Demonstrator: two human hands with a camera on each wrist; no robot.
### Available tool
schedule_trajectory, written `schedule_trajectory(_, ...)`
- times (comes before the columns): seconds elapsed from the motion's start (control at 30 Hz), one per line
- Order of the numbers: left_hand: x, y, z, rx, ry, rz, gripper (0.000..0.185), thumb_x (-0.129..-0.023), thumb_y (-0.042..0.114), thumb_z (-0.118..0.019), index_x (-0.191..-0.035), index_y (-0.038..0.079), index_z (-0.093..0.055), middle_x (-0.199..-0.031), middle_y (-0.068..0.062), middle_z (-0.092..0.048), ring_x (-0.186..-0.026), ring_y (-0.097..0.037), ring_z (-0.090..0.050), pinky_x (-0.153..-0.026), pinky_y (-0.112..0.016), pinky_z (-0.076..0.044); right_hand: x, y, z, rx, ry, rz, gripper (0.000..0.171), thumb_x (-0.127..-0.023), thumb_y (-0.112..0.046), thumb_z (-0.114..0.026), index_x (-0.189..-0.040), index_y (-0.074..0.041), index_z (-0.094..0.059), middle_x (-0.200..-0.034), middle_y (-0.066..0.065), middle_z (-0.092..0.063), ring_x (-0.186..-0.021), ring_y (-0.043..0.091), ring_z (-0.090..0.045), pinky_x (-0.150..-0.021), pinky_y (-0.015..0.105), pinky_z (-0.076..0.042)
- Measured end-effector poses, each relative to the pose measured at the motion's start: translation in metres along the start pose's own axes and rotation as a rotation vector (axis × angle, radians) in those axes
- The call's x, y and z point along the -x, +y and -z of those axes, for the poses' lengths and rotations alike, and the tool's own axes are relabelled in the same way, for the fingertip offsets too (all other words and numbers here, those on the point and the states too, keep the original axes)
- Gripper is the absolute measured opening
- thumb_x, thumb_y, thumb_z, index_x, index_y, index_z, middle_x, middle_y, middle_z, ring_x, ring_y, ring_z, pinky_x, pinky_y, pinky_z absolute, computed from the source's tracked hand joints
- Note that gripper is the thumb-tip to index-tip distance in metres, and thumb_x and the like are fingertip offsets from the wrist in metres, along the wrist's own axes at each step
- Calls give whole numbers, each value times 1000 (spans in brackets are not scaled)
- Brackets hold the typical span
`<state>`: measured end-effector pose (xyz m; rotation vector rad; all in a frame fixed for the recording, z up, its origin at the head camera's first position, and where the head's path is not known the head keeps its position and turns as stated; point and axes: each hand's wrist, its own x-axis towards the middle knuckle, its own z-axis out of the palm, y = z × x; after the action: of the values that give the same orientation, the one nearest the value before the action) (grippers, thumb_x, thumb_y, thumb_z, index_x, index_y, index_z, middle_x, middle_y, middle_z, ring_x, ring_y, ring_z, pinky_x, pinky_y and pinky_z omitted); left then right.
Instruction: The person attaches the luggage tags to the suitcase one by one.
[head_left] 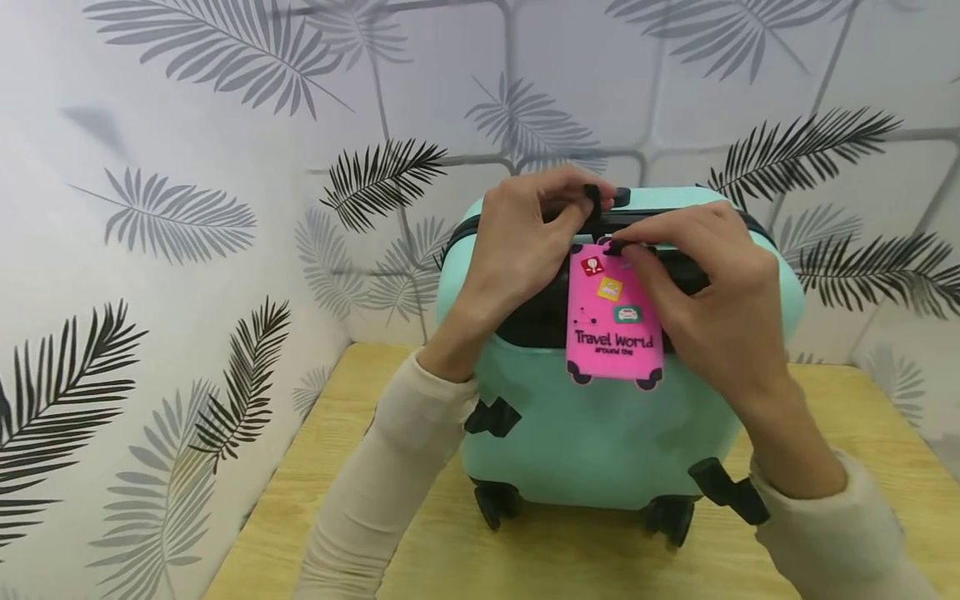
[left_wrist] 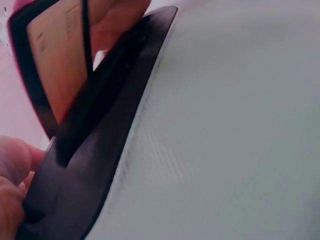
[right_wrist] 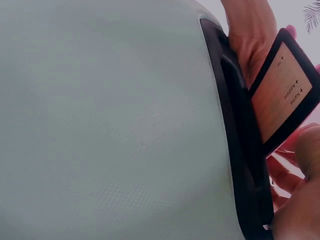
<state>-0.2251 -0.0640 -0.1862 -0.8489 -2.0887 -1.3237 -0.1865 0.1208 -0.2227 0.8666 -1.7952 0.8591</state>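
Strap (head_left: 594,202) pinched in left hand (head_left: 525,237), twelve o'clock from tag (head_left: 600,321). Black end (head_left: 616,247) pinched in right hand (head_left: 720,292), likely for control.

suitcase (head_left: 592,446): matt, fine-textured plastic | tag (head_left: 613,312): smooth, rubbery | table (head_left: 300,500): wood-grain | sleeves (head_left: 390,467): cloth

A yellow wood-grained table (head_left: 300,500) spreads below two pale walls: the back wall (head_left: 585,75) rises beyond its far edge, marked with grey lines that frame rounded panels, and the left wall (head_left: 45,225) stands along its left side. Feathery leaf prints (head_left: 384,182), some nearly black and others soft grey, scatter over both surfaces (one small patch (head_left: 99,129) high above the table's left is too blurred to make out). Light falls soft and fairly even, with the back wall's upper part, farthest above the table, looking cooler and greyer.
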Motion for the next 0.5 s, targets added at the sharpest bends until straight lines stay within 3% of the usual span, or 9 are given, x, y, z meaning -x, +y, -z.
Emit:
schedule_trajectory(0.17, -1, 1, -2, 15, -8, 11, 20, -98, -1, -68, -114, 6, -78, -103, -6, -79, -93, -8, -74, -88, -20, -52, -2, -2, 0, 1, 20, -31, 18, -91, 5, -75, -108, 0, -79, -101, 12, -77, -100, 25, -61, -94, 25, -41)
schedule_trajectory(0.3, -2, 3, -1, -12, -6, 54, 17, -97, 2, -71, -110, 8, -80, -101, -5, -80, -94, -5, -73, -87, -21, -49, -2, -1, 1, 37, -14, -44, 21, -93, 1, -75, -114, 1, -76, -104, 16, -76, -101, 26, -60, -92, 22, -42)
schedule_trajectory(0.5, 1, 0, 0, 78, 5, -5, 15, -96, -1, -71, -107, 5, -79, -96, -5, -80, -92, -9, -76, -86, -21, -53, -7, 0, -1, 71, -12, -83, 15, -93, -2, -75, -108, -1, -77, -99, 14, -77, -91, 26, -61, -82, 22, -41)
